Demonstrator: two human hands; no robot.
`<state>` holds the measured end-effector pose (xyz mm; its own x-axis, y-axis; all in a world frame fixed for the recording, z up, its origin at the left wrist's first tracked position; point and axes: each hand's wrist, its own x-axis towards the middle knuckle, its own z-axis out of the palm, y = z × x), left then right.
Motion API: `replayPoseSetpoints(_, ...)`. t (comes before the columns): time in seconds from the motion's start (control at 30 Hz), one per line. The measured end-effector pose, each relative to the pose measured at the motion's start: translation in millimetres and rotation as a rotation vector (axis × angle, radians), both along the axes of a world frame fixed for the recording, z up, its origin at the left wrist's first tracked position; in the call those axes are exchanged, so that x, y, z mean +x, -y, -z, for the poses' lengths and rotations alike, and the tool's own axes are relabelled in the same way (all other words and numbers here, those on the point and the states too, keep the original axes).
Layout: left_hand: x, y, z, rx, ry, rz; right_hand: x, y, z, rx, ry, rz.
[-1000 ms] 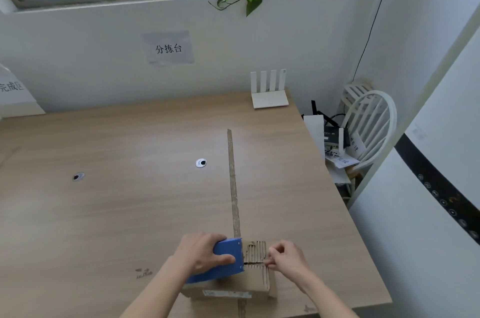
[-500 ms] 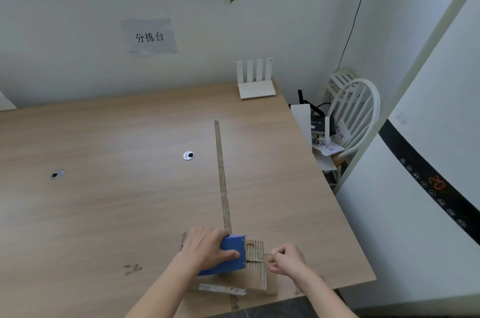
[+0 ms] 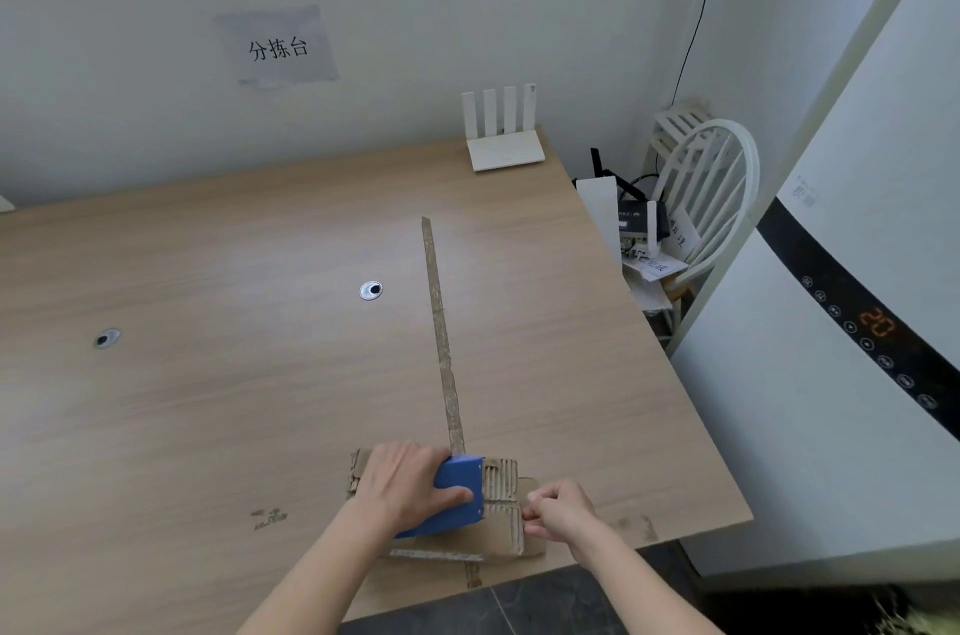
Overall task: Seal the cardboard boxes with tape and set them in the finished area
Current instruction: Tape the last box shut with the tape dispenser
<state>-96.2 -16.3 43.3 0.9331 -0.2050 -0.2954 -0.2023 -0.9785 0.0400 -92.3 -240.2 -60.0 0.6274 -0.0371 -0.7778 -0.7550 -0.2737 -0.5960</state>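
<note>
So the box (image 3: 447, 504) sits at the near edge of the table (image 3: 208, 374), right at the near end of that long worn strip (image 3: 441, 333) running up the middle, and compared with a second ago it hasn't really shifted against the strip — most of what's different is just the view tipping down. The left hand (image 3: 405, 484) is still wrapped around the blue tape dispenser (image 3: 457, 494), pressing it on top of the box, and it sits a touch left of the strip's end now. The right hand (image 3: 561, 510) is curled shut just right of the dispenser, fingertips pinched together like they're holding the tape end — the tape itself is clear or too thin for me to make out. My read: the pull across the flaps has barely started, so the seam isn't sealed yet and this box is nowhere near going to the finished area, which isn't in view.
</note>
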Motion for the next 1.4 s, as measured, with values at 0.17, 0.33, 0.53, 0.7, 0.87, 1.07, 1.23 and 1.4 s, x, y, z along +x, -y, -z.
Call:
replayPoseSetpoints(0.17,-2,-5,3,-0.025,0.013,-0.010,-1,-9,9,-0.050,-0.007,-0.038)
replayPoseSetpoints(0.33,-4,-14,11,-0.092,0.011,-0.053,-3,-15,11,-0.097,0.020,-0.052)
replayPoseSetpoints(0.53,-18,-34,26,-0.115,-0.032,-0.118,-1,-31,10,-0.336,0.132,-0.340)
replayPoseSetpoints(0.7,-13,-39,25,-0.109,-0.033,-0.088,-7,-29,-5,-0.364,0.466,-0.554)
replayPoseSetpoints(0.87,-10,-40,24,-0.124,-0.060,-0.105,-18,-50,-4,-0.441,0.592,-1.082)
replayPoseSetpoints(1.07,-11,-49,20,-0.091,-0.061,-0.089,-20,-67,29,-0.585,0.767,-1.060)
replayPoseSetpoints(1.23,-6,-55,22,-0.026,-0.097,-0.100,-8,-66,35,-0.577,0.787,-1.095)
replayPoseSetpoints(1.4,3,-101,17,0.069,-0.161,-0.175,7,-61,46,-0.628,0.680,-1.163)
